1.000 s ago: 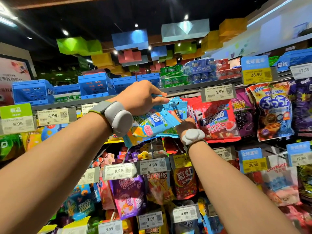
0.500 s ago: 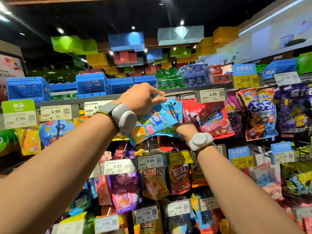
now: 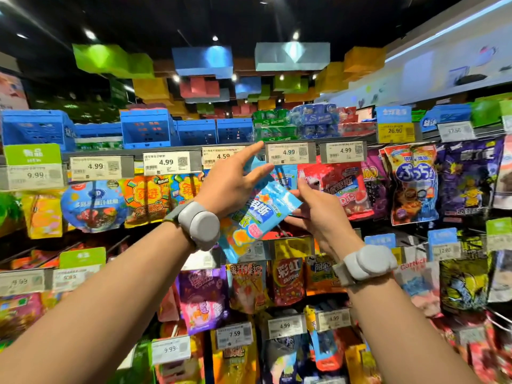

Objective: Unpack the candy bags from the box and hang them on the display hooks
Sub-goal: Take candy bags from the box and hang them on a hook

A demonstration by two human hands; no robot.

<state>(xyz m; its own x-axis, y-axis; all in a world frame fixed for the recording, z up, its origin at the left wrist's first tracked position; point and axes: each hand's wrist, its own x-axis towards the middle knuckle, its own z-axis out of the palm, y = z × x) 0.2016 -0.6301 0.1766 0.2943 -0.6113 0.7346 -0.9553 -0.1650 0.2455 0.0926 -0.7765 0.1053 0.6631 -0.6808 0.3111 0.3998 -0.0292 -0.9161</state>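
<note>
Glossy blue plastic candy bag [image 3: 256,214] (Chinese lettering), tilted, top up-right, left hand [image 3: 231,184] and right hand [image 3: 315,209] grips pinched it, white "4.99" price tag [image 3: 289,153] above.

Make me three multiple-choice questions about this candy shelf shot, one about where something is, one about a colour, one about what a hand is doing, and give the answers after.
1. Where is the red candy bag relative to the blue candy bag?
A. To its right
B. Below it
C. Far left of it

2. What colour are the crates on the top shelf?
A. Yellow
B. Blue
C. Red

3. What is the left hand doing?
A. Hanging idle
B. Pressing a price tag
C. Holding the blue candy bag

Answers: 1 A, the red bag hangs just right of the blue one. 2 B, the crates are plainly blue. 3 C, thumb and fingers pinch the bag's top, while the right hand steadies its side.
</note>
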